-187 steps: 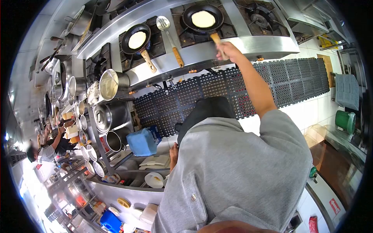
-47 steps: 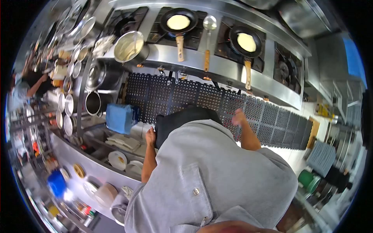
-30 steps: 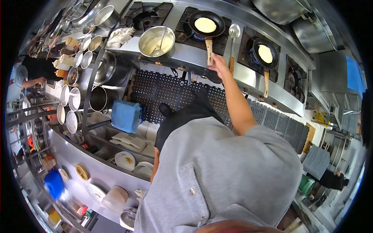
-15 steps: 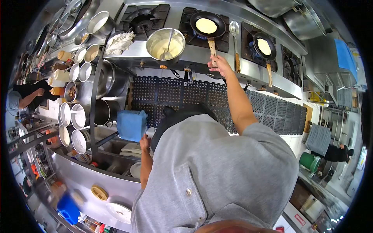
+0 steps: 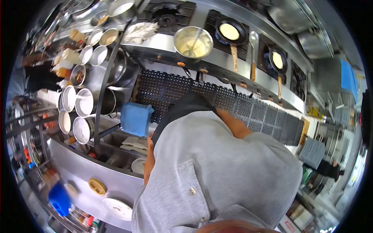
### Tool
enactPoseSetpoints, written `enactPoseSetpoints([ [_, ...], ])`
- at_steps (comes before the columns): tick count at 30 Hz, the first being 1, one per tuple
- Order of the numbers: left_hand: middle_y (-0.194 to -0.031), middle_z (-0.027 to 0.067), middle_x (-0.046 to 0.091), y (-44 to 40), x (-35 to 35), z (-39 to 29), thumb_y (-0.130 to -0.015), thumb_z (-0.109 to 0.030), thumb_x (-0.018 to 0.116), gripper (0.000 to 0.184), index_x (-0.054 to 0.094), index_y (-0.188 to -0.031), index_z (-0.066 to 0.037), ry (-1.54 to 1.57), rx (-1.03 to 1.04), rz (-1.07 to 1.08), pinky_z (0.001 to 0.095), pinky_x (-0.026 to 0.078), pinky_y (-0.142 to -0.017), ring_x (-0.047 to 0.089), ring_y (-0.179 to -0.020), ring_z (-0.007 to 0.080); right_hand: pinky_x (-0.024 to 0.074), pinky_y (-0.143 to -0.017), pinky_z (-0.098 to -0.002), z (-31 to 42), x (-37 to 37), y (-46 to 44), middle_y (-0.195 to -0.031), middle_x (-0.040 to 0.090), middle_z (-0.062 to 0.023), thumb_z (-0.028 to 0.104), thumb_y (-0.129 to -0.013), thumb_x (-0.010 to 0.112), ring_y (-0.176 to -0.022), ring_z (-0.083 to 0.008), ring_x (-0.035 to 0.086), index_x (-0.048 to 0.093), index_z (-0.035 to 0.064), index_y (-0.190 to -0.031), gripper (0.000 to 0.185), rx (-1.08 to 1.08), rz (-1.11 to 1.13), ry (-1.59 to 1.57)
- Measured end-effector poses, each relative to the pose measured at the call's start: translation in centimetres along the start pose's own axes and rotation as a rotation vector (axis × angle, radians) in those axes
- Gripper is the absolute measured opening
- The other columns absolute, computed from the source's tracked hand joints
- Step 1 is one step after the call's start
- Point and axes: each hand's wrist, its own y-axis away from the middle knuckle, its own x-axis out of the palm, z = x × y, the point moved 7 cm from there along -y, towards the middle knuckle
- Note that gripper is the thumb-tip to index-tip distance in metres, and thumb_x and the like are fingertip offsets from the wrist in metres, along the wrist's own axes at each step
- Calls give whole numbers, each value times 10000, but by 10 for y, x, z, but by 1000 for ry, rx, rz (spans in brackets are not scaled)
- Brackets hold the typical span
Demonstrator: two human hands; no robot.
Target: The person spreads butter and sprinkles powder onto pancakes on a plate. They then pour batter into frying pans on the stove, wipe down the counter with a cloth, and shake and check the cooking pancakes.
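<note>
My left hand hangs at my left side, mostly hidden by my body, near a blue cloth; its fingers cannot be made out. My right forearm bends in front of my waist, and the hand is hidden there. On the stove, a black frying pan with a wooden handle holds a pale round of batter. A smaller frying pan to its right holds another pale round. A steel pot of creamy batter with a ladle stands on the stove's front ledge.
A long wooden-handled spoon lies between the burners. A crumpled white cloth sits left of the pot. Several metal containers fill the left rack. Black perforated mats cover the floor. Other people stand at far left and far right.
My right hand has let go of the larger pan's handle and drawn back to my waist, out of sight. The view has shifted, and my left hand is now more hidden.
</note>
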Motion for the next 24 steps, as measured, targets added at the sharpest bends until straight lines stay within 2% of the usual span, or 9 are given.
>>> enactPoseSetpoints([
  [3, -855, 131, 644, 8, -8, 16, -872, -397, 563, 459, 633, -957, 49, 135, -48, 10, 279, 453, -688, 601, -768, 181, 508, -594, -422, 18, 30, -25, -864, 639, -217, 228, -792, 480, -746, -320, 635, 601, -56, -893, 325, -58, 278, 267],
  [4, -855, 128, 644, 13, -9, 16, -872, -387, 568, 445, 635, -950, 46, 179, -67, 10, 279, 451, -683, 598, -763, 178, 499, -587, -430, -23, 71, -120, -779, 653, -173, 390, -837, 469, -672, -338, 623, 655, -29, -891, 462, -357, 432, 433],
  [6, -795, 100, 624, 17, -17, 18, -877, -359, 569, 398, 622, -932, 32, 220, -83, -86, 267, 449, -612, 573, -664, 153, 519, -682, -430, 84, 13, -22, -932, 639, -226, 178, -745, 556, -830, -341, 645, 653, -32, -892, 274, -177, 379, 737],
  [8, -768, 92, 611, 32, -23, -3, -883, -349, 557, 394, 612, -940, 37, 291, -122, -103, 271, 450, -593, 561, -646, 149, 519, -646, -408, 112, 41, -56, -856, 657, -195, 177, -745, 574, -770, -316, 650, 669, 3, -852, 225, -785, 363, 1190],
  [9, -742, 84, 598, 37, -30, -12, -889, -340, 544, 390, 602, -949, 41, 364, -159, -127, 275, 450, -574, 549, -628, 146, 515, -600, -384, 165, -7, 12, -772, 660, -164, 223, -768, 573, -713, -294, 647, 664, 0, -805, 244, -498, 394, 943],
  [11, -727, 80, 591, 39, -40, -37, -892, -326, 534, 378, 598, -960, 40, 355, -145, -122, 277, 451, -570, 542, -631, 144, 439, -412, -302, 228, -57, 32, -581, 600, -53, 114, -732, 529, -486, -173, 576, 631, 44, -731, 123, -710, 327, 234],
  [15, -698, 58, 580, 9, -46, -130, -885, -298, 527, 343, 602, -929, 33, 317, 163, -215, 266, 424, -565, 516, -627, 122, 489, -651, -423, 330, -141, 31, -795, 645, -180, 284, -809, 533, -743, -341, 628, 639, 59, -740, 258, -911, -468, 390],
  [19, -741, 91, 607, 32, -28, -328, -899, -254, 524, 334, 601, -990, 58, 180, 565, -59, 275, 437, -640, 544, -686, 131, 494, -756, -402, 370, -100, -2, -960, 647, -179, 323, -761, 568, -893, -318, 630, 672, 54, -917, 328, -710, -162, 690],
  [24, -870, 104, 622, 44, 56, -454, -919, -298, 511, 368, 545, -1089, 26, 434, 452, 396, 270, 479, -708, 602, -766, 157, 489, -796, -385, 356, -83, -26, -1014, 637, -180, 285, -733, 569, -947, -311, 621, 661, 38, -969, 353, -617, -102, 646],
])
